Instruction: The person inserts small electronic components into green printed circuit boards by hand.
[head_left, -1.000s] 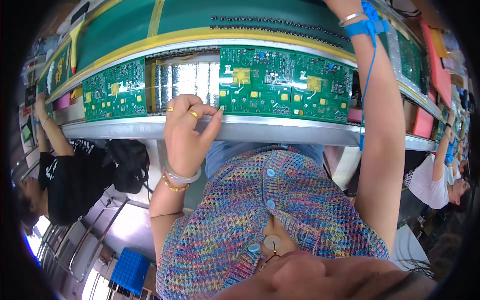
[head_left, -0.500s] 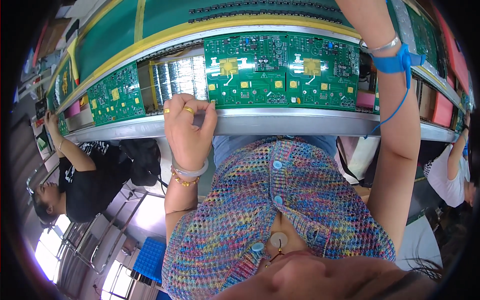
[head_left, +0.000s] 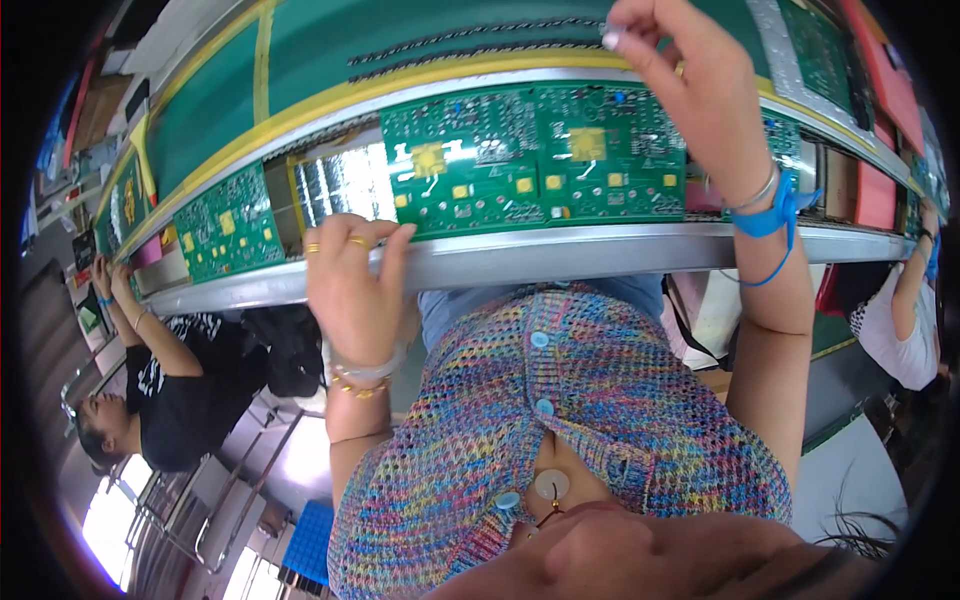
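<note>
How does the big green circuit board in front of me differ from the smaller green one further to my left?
The big green circuit board is wider, and the left hand rests at its near edge; the smaller green circuit board lies untouched. The big one carries two large yellow square patches, the smaller one several little ones. Both lie flat along the metal-edged conveyor.

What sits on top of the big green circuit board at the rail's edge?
The green circuit board carries two yellow square patches, small yellow parts and white markings. The left hand covers its lower left corner; the right hand hides part of its right end.
</note>
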